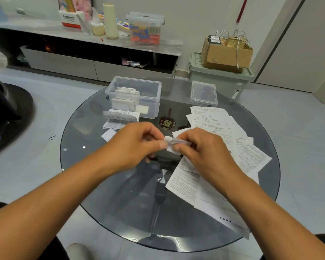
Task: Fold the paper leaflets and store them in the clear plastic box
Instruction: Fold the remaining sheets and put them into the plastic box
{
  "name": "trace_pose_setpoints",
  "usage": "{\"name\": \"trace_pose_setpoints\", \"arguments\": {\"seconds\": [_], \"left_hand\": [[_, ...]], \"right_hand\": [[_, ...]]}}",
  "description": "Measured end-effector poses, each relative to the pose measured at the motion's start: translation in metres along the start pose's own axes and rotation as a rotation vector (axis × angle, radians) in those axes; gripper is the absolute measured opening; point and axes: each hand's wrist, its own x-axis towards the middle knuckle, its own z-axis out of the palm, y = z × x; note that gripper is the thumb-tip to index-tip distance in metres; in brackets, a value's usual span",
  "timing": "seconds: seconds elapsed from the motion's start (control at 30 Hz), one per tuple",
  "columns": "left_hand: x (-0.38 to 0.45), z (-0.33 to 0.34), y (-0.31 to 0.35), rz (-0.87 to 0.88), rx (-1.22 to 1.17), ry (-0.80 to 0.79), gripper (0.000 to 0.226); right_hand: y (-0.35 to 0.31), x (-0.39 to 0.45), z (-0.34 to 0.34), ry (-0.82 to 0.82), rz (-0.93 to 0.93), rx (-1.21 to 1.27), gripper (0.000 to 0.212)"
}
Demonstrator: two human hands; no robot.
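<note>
Hands (169, 145) around leaflet (174, 142); box (133, 96) seemingly half-filled.

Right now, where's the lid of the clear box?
In the head view the lid lies flat on the glass table at its far edge, right of the open clear plastic box, just beyond the unfolded leaflets.

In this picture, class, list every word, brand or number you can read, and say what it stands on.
"Panasonic": on the white and red carton on the shelf.
Print on the unfolded leaflets on the glass table: too small to read.
Gold character on the dark ornament: too blurred to read.
</note>
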Motion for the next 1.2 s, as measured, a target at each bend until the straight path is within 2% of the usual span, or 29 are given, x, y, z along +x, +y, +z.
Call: {"name": "trace_pose_setpoints", "arguments": {"seconds": [0.07,0.13,0.2,0.27,0.33,0.43,0.6,0.7,0.77,0.87,0.93,1.0,1.1,1.2], "left_hand": [[0.006,-0.023,-0.006,-0.02,0.334,0.148,0.013],[0.006,-0.043,-0.011,-0.112,0.673,0.243,0.028],[0.005,-0.054,-0.014,-0.252,0.892,0.232,0.053],[0.006,-0.06,-0.017,-0.357,0.979,0.202,0.073],[0.008,-0.063,-0.019,-0.404,0.98,0.172,0.078],[0.01,-0.066,-0.02,-0.409,0.857,0.131,0.062],[0.009,-0.053,-0.021,-0.258,0.643,0.199,0.03],[0.003,-0.038,-0.014,-0.188,0.599,0.168,0.024],[-0.004,-0.029,-0.005,-0.2,0.631,0.095,0.032],[-0.014,-0.023,0.004,-0.19,0.633,0.05,0.06],[-0.02,-0.021,0.005,-0.172,0.65,-0.016,0.053],[-0.024,-0.019,0.003,-0.124,0.839,-0.1,0.045],[-0.031,-0.012,0.0,-0.036,1.073,-0.097,0.04],[-0.039,0.008,-0.005,-0.026,0.993,-0.124,0.045]], "right_hand": [[0.001,0.003,0.002,-0.081,0.023,-0.129,0.007],[0.002,0.005,0.004,-0.153,0.076,-0.175,0.009],[0.002,0.005,0.006,-0.15,0.096,-0.143,0.009],[0.002,0.003,0.007,-0.117,0.115,-0.072,0.009],[0.001,0.002,0.007,-0.097,0.134,-0.029,0.011],[-0.001,0.0,0.008,-0.067,0.129,0.016,0.011],[-0.002,-0.002,0.013,-0.027,0.116,0.063,0.008],[-0.002,-0.002,0.014,-0.034,0.115,0.077,0.009],[-0.002,-0.002,0.015,-0.035,0.112,0.083,0.007],[-0.001,-0.002,0.018,-0.038,0.103,0.083,0.005],[-0.002,-0.003,0.02,-0.042,0.097,0.085,0.005],[-0.002,-0.003,0.021,-0.039,0.095,0.082,0.004],[-0.003,-0.004,0.023,-0.028,0.102,0.101,0.007],[-0.003,-0.003,0.022,-0.004,0.115,0.146,0.006]]}}
